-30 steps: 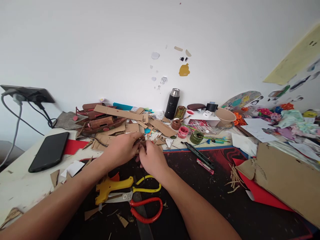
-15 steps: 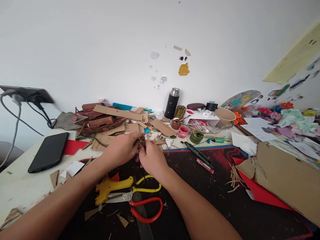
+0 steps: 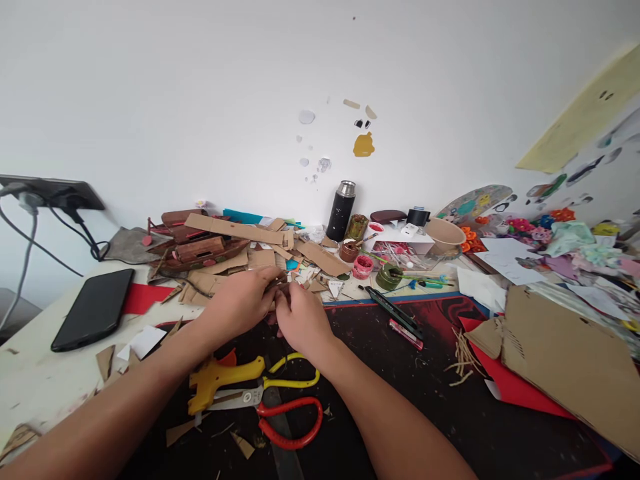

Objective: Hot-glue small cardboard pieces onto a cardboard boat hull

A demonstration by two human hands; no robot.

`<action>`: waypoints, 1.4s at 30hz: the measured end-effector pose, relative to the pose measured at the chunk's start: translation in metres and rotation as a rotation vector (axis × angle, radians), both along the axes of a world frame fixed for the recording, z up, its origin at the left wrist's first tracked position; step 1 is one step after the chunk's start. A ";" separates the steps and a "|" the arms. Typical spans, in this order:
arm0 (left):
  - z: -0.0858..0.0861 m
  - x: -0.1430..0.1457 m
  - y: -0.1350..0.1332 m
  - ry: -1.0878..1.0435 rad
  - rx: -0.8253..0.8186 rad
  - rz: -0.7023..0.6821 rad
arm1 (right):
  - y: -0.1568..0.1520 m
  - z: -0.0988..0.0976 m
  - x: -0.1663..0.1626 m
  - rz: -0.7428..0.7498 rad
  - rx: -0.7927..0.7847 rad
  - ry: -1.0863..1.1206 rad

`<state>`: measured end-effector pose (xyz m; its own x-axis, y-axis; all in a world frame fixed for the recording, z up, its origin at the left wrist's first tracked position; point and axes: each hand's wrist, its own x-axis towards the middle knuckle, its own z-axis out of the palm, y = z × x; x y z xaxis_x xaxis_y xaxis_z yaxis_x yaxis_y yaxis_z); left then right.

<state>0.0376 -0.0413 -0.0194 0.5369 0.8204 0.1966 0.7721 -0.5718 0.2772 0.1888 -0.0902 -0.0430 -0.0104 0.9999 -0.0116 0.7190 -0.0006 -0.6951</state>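
My left hand (image 3: 250, 293) and my right hand (image 3: 303, 317) meet over the far edge of the dark mat (image 3: 370, 373), fingers bent and closed together. Between the fingertips is something small and brownish, mostly hidden, whose kind I cannot make out. Below the hands lie scissors (image 3: 290, 423) with one red and one yellow handle. Their blades rest against a yellow glue gun (image 3: 220, 377). A steel ruler-like strip (image 3: 286, 443) runs under the scissors.
Cardboard scraps (image 3: 320, 257) and a brown model boat (image 3: 205, 253) lie at the back. Beside them stand a black flask (image 3: 343, 210) and paint pots (image 3: 363, 266). A phone (image 3: 93, 310) is at left, a utility knife (image 3: 393, 312) and cardboard sheet (image 3: 565, 360) at right.
The view has shifted slightly, so everything sits a little further left and the back items a little lower. Both hands stay together in nearly the same pose.
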 end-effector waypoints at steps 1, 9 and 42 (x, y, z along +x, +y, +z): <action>0.002 0.001 -0.001 0.005 -0.004 0.007 | 0.000 0.000 0.000 -0.004 0.010 0.015; 0.010 0.005 -0.013 -0.019 0.066 0.056 | -0.003 0.004 0.002 -0.036 0.129 -0.014; 0.006 -0.001 -0.006 -0.245 -0.053 0.017 | 0.001 -0.007 0.007 -0.015 0.220 0.213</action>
